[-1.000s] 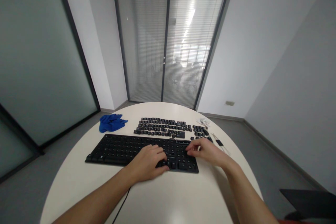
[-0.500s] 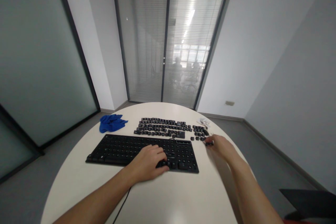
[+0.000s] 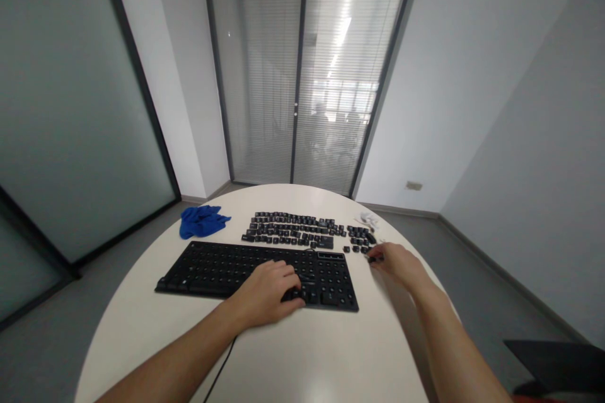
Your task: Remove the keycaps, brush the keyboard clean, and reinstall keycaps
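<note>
A black keyboard (image 3: pixel 208 267) lies across the table, most of its keycaps off. My left hand (image 3: pixel 267 293) rests on its lower right part, fingers bent over the top and thumb at the front edge, steadying it. To the right of the keyboard, my right hand (image 3: pixel 392 263) pinches a small black keycap (image 3: pixel 375 259) just above or on the tabletop; the fingers partly cover it. Close to those fingertips sits a group of loose number-pad keycaps (image 3: pixel 357 240). Behind the keyboard, many more loose keycaps (image 3: pixel 288 228) stand in rows.
A crumpled blue cloth (image 3: pixel 203 221) lies at the back left of the round white table (image 3: pixel 307 352). Something white and crumpled (image 3: pixel 369 220) is at the back right. A black cable (image 3: pixel 220 370) runs toward the front edge. A dark chair part (image 3: pixel 558 365) shows at lower right.
My right hand has shifted only very slightly with the keycap in its fingers. My left hand and the keyboard stay in place.
</note>
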Motion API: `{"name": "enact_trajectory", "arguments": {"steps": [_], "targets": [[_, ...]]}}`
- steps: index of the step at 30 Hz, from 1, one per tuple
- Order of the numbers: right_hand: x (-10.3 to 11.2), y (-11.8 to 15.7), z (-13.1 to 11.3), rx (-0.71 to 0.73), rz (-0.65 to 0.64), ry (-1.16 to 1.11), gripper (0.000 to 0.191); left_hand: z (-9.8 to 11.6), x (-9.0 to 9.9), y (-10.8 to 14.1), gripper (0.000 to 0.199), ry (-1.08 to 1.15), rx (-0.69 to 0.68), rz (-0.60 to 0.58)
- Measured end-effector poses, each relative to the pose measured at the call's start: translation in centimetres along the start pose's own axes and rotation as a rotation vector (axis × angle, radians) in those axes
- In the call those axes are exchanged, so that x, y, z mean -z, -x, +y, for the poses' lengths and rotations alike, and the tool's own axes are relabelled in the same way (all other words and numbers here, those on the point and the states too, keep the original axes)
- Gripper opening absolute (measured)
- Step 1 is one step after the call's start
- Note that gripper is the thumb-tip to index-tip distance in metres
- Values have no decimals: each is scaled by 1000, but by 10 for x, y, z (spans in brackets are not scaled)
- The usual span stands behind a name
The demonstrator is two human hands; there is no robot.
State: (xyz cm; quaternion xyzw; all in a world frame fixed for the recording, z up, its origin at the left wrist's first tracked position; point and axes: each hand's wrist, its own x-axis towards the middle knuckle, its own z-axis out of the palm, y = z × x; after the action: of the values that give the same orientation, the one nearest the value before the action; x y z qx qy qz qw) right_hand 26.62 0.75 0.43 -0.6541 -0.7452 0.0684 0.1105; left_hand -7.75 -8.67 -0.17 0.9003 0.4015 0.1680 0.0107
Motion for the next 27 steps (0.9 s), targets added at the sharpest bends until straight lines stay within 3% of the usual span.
{"name": "enact_trajectory", "arguments": {"steps": [3, 6, 12, 18, 27], "targets": [[7, 5, -18, 151, -26, -100, 27, 0, 0, 0, 18, -7, -7, 5], [13, 14, -41, 321, -91, -365, 28, 1, 2, 1, 17, -6, -6, 5], [18, 28, -62, 375, -395, -673, 35, 2, 3, 0, 18, -4, -10, -1], [19, 31, -60, 317, -549, -720, 36, 1, 2, 0, 18, 2, -4, -12], [14, 29, -58, 362, -553, -606, 30, 1, 2, 0, 18, 8, -8, 0]]}}
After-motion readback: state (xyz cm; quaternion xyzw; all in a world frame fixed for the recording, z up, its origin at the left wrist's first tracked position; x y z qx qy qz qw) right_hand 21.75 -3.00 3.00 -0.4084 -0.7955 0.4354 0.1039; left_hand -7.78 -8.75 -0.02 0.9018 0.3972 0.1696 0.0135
